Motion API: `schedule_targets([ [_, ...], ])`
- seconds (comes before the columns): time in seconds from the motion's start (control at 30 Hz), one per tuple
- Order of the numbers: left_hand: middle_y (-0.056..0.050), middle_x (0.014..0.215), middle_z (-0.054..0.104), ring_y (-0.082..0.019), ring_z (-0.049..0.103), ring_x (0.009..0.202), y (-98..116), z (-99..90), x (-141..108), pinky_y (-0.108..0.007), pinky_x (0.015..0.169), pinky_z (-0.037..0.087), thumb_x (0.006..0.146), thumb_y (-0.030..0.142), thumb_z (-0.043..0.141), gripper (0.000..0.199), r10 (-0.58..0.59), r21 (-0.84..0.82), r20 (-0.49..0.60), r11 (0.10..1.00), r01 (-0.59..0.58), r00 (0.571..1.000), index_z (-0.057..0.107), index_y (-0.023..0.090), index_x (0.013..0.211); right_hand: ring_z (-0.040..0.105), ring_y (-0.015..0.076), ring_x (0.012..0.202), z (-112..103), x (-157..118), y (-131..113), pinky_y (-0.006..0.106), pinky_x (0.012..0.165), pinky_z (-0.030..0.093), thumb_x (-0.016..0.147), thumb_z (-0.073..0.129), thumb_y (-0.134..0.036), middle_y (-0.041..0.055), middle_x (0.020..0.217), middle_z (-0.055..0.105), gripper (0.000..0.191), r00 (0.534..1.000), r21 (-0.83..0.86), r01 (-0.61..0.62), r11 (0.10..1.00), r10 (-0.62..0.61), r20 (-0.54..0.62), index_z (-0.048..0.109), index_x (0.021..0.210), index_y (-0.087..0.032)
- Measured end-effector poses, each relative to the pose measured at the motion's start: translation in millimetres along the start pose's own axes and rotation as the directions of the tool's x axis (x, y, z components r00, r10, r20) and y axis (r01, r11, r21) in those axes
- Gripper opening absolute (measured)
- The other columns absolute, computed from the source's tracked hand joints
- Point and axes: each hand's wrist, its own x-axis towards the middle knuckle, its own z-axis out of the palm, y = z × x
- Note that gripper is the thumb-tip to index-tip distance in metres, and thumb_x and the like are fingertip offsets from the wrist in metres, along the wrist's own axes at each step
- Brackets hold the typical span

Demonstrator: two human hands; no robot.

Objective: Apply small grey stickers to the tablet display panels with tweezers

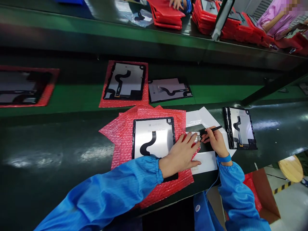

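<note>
In front of me a tablet screen panel (157, 138) lies with its silver back up and a curved black flex cable (150, 144) across it. Red bubble bags (122, 128) are stacked under the panel. My left hand (181, 154) lies spread over the panel's right edge, its fingertips at a small sheet of labels (197, 137). Black tweezers (213, 129) are pinched in my right hand (215, 141), their tips close to that sheet. Whether the tips hold anything is too small to tell. White paper sheets (205, 162) lie around both hands.
More panels (242, 128) stand stacked at the right. Across the green belt lie a panel on a red bag (125, 81), a bare panel (169, 89) and another panel (21, 86) at far left. Beyond a ledge, a co-worker's hand (176, 4) touches red bags. A carton (267, 195) sits below right.
</note>
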Motion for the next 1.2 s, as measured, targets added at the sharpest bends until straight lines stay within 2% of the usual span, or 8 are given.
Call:
schedule_targets([
  [0.13, -0.025, 0.164, 0.045, -0.047, 0.042, 0.149, -1, -2.6, 2, -0.061, 0.118, 0.038, 0.089, 0.072, 0.067, 0.081, 0.016, -0.033, -0.025, 0.999, -0.017, 1.0, 0.06, 0.012, 0.144, 0.074, 0.0171, 0.053, -2, 0, -3, 0.026, 0.051, 0.062, 0.094, 0.07, -0.067, 0.0, 0.068, 0.074, 0.048, 0.999, 0.084, 0.025, 0.996, -0.022, -0.031, 0.06, 0.096, -0.021],
  [0.23, -0.028, 0.16, 0.047, -0.045, 0.044, 0.148, 2, -19.3, -9, -0.058, 0.12, 0.038, 0.09, 0.064, 0.071, 0.07, 0.03, -0.063, -0.098, 0.997, -0.036, 0.995, 0.065, 0.008, 0.133, 0.073, 0.0182, 0.052, -2, -2, -10, 0.028, 0.05, 0.061, 0.097, 0.069, -0.064, -0.0018, 0.066, 0.073, 0.043, 0.995, 0.163, 0.084, 0.983, -0.075, -0.058, 0.06, 0.095, -0.022],
  [0.33, -0.021, 0.129, 0.068, -0.036, 0.064, 0.123, 10, -40.4, -38, -0.049, 0.103, 0.053, 0.099, 0.053, 0.062, 0.047, 0.011, -0.115, -0.144, 0.993, -0.027, 0.989, 0.07, 0.01, 0.114, 0.073, 0.0185, 0.05, 9, -5, -20, 0.029, 0.049, 0.06, 0.099, 0.067, -0.06, -0.0028, 0.065, 0.073, 0.037, 0.992, 0.228, 0.123, 0.966, -0.113, -0.06, 0.059, 0.094, -0.023],
  [0.4, -0.013, 0.1, 0.071, -0.029, 0.07, 0.096, 13, -47.7, -61, -0.042, 0.084, 0.059, 0.104, 0.046, 0.053, 0.038, -0.018, -0.123, -0.147, 0.992, -0.001, 0.989, 0.071, 0.012, 0.105, 0.072, 0.0181, 0.048, 26, -7, -27, 0.028, 0.047, 0.059, 0.1, 0.067, -0.059, -0.0027, 0.064, 0.073, 0.037, 0.993, 0.241, 0.116, 0.964, -0.114, -0.022, 0.059, 0.093, -0.023],
  [0.47, -0.01, 0.089, 0.07, -0.026, 0.07, 0.082, 12, -47.5, -80, -0.039, 0.073, 0.058, 0.106, 0.039, 0.048, 0.037, -0.054, -0.067, -0.165, 0.997, 0.043, 0.985, 0.072, 0.012, 0.109, 0.072, 0.0185, 0.048, 46, -9, -33, 0.028, 0.047, 0.06, 0.099, 0.066, -0.061, -0.0021, 0.063, 0.073, 0.039, 0.994, 0.236, 0.087, 0.968, -0.1, 0.042, 0.058, 0.093, -0.023],
  [0.6, -0.013, 0.099, 0.072, -0.027, 0.071, 0.084, 0, -36.1, -96, -0.037, 0.065, 0.057, 0.105, 0.034, 0.05, 0.04, -0.168, 0.051, -0.2, 0.982, 0.181, 0.965, 0.065, 0.008, 0.132, 0.076, 0.0202, 0.054, 83, -8, -39, 0.029, 0.051, 0.062, 0.098, 0.065, -0.066, 0.0, 0.067, 0.075, 0.043, 0.978, 0.227, 0.023, 0.974, -0.07, 0.199, 0.057, 0.096, -0.024],
  [0.7, -0.015, 0.105, 0.071, -0.029, 0.07, 0.089, -9, -28.9, -95, -0.039, 0.067, 0.059, 0.103, 0.037, 0.054, 0.052, -0.242, 0.067, -0.192, 0.964, 0.259, 0.951, 0.057, 0.005, 0.144, 0.077, 0.0193, 0.056, 96, -3, -40, 0.028, 0.051, 0.062, 0.097, 0.065, -0.066, -0.0002, 0.069, 0.075, 0.043, 0.962, 0.235, 0.0, 0.972, -0.064, 0.265, 0.056, 0.096, -0.024],
  [1.2, -0.015, 0.108, 0.071, -0.028, 0.071, 0.088, -15, -25.7, -89, -0.037, 0.065, 0.058, 0.1, 0.044, 0.056, 0.06, -0.268, 0.087, -0.165, 0.955, 0.285, 0.949, 0.056, 0.007, 0.147, 0.074, 0.0178, 0.052, 101, 1, -36, 0.029, 0.053, 0.064, 0.096, 0.068, -0.067, -0.0023, 0.066, 0.073, 0.044, 0.962, 0.25, -0.051, 0.967, -0.019, 0.271, 0.056, 0.094, -0.025],
])
